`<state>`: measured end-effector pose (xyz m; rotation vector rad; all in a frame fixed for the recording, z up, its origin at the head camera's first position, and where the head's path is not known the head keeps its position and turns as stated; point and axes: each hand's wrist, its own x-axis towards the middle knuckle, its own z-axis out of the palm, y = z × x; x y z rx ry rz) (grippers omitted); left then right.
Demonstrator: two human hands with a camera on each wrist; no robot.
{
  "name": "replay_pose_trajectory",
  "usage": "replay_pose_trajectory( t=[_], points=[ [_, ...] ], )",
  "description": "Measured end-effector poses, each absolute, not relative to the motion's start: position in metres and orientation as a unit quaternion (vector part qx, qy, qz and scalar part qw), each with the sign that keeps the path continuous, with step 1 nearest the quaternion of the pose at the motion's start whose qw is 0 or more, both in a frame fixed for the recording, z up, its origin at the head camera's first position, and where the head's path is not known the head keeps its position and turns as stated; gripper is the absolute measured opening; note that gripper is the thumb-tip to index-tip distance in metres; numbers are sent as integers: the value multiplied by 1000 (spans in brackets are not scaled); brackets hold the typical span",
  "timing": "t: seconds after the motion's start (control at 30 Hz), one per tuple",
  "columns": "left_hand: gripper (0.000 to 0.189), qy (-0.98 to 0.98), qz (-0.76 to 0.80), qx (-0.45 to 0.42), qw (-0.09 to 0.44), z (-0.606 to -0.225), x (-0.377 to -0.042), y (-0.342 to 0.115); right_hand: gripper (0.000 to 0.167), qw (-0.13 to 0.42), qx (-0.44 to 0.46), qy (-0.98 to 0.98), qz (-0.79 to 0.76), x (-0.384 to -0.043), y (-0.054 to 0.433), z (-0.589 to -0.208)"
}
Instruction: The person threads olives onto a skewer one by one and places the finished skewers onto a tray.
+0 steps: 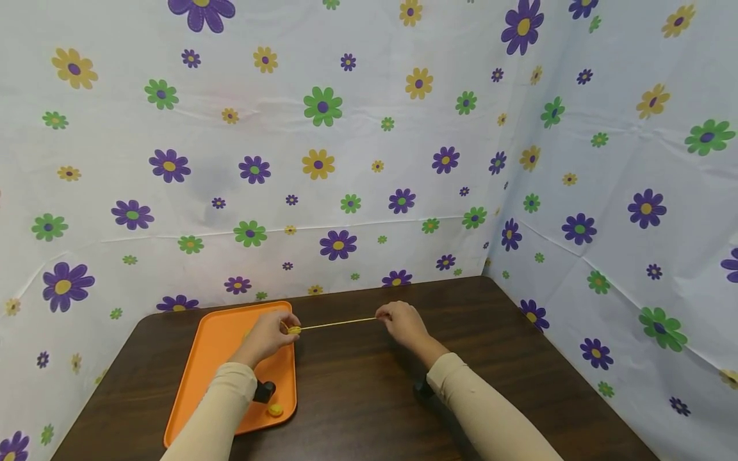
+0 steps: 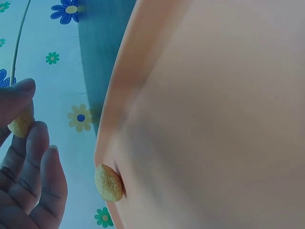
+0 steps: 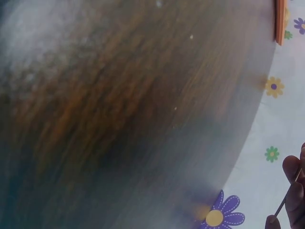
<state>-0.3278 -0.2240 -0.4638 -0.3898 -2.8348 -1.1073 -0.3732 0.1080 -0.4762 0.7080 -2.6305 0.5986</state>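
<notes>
My left hand [image 1: 268, 334], above the orange tray [image 1: 216, 346], pinches a small, rough, yellow lump [image 2: 21, 123] between thumb and fingers. A thin yellow string [image 1: 340, 323] runs taut from that lump across to my right hand [image 1: 401, 323]. There the fingertips pinch the string's other end, off to the right of the tray over the brown table. In the right wrist view, a short piece of the string [image 3: 285, 200] shows between the fingers. Another yellow lump [image 2: 108, 182] lies at the tray's edge in the left wrist view.
Near the tray's front right corner lies a yellow lump [image 1: 275, 410]. Something yellow [image 1: 245, 334] shows partly behind the left hand. The dark brown wooden table [image 1: 357, 397] meets white flower-printed sheets [image 1: 357, 141] at the back and right. Black wrist cameras hang under both sleeves.
</notes>
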Motion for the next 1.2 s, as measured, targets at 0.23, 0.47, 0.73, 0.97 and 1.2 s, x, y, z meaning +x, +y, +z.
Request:
replay_pose_trajectory(
  t=[0.23,0.47,0.73,0.97,1.2],
  points=[
    [16,-923,-360,-132,39,-463,-328,-221,10,167,241,-934,202,-373,108,-477],
    [17,-921,-366,-119,65,-464,-330,-220,7,206,255,-922,206,-377,111,-477],
    [16,-924,-355,-114,86,-467,-331,-220,10,208,273,-912,224,-379,113,-476],
    [14,-917,-368,-122,89,-463,-330,-216,8,187,273,-911,246,-377,116,-473],
    [12,-923,-348,-138,92,-458,-329,-211,8,184,263,-912,256,-374,118,-472]
  ],
)
